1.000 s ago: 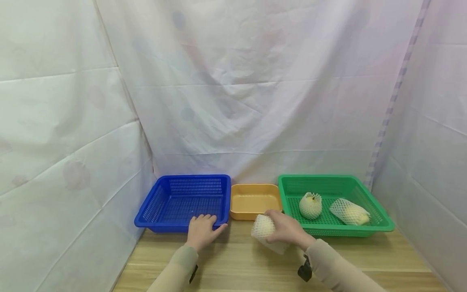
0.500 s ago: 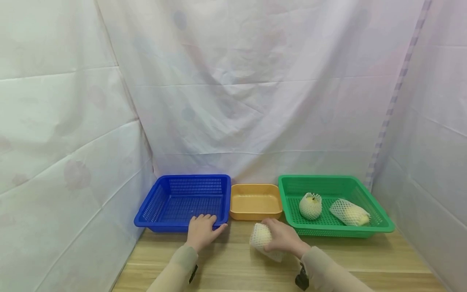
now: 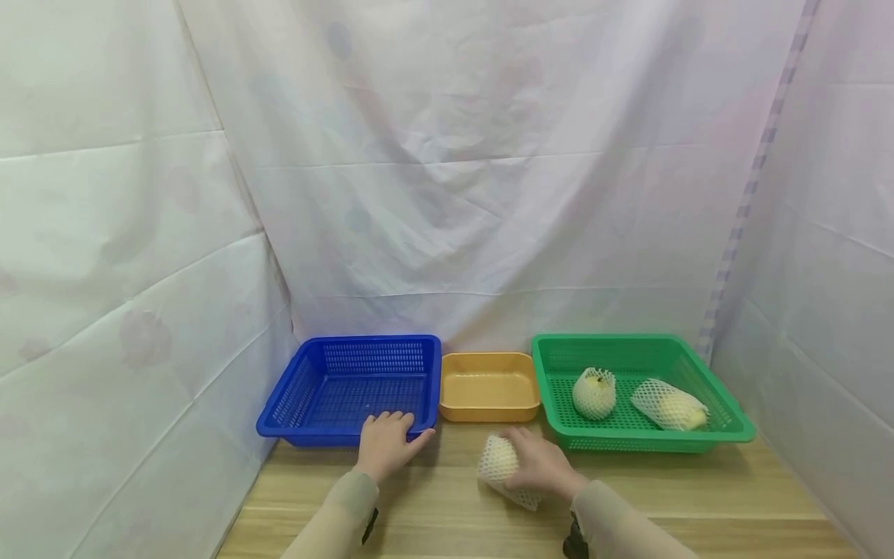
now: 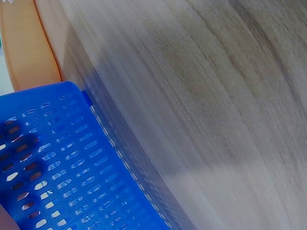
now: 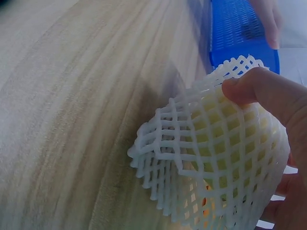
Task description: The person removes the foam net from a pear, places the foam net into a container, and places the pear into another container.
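Note:
In the head view my right hand (image 3: 543, 463) grips a pale yellow pear in a white foam net (image 3: 499, 460), low over the table's middle. The right wrist view shows the thumb pressed on the netted pear (image 5: 225, 139) and fingers curled round its far side; the net's loose end sticks out past the fruit. My left hand (image 3: 386, 446) rests on the front rim of the blue basket (image 3: 314, 432), fingers over the edge and thumb out to the side. Two more netted pears, one upright (image 3: 594, 394) and one lying (image 3: 673, 407), are in the green basket (image 3: 649, 441).
An orange tray (image 3: 489, 414) with nothing in it stands between the two baskets. Nothing lies in the blue basket. Wooden tabletop (image 3: 447, 512) stretches in front of the containers. White cloth (image 3: 447, 217) hangs behind and along both sides.
My right hand has come down and slightly toward me with the netted pear, away from the orange tray. My left hand stays on the blue basket's rim.

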Tool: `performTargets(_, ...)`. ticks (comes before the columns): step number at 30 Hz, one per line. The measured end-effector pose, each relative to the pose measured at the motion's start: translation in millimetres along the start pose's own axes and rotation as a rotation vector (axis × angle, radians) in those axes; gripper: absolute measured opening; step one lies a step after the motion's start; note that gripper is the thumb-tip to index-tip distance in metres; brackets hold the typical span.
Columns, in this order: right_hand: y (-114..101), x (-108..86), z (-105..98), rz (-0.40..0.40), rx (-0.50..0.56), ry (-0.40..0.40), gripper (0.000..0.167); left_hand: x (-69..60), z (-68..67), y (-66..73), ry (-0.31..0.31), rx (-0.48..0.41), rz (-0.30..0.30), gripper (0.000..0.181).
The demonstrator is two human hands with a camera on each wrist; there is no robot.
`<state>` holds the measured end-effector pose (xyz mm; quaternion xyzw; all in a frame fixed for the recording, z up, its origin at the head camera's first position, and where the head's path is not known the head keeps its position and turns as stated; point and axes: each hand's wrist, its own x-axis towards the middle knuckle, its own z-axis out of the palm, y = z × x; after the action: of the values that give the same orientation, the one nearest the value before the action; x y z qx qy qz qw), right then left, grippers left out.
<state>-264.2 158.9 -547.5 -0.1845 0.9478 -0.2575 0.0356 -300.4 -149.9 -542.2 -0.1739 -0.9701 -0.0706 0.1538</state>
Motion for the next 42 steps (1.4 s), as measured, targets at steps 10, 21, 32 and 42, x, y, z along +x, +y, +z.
performTargets(10, 3.5, -2.1, 5.2, -0.017, 0.013, -0.004, 0.074, 1.0, -0.1, 0.8, -0.003, 0.002, 0.012, 0.082)
performTargets(21, 4.4, -0.3, 4.1, -0.009, 0.023, -0.039, 0.078, 3.3, -4.3, 1.3, -0.042, -0.007, 0.002, 0.084)
performTargets(32, 3.9, -0.7, 3.4, -0.012, 0.013, -0.049, 0.079, 8.8, -18.9, 15.4, -0.020, -0.056, 0.013, 0.063)
performTargets(42, 5.1, -2.3, 1.6, -0.031, 0.005, -0.043, 0.080, 16.7, -32.9, 41.2, 0.135, -0.077, 0.147, 0.044)
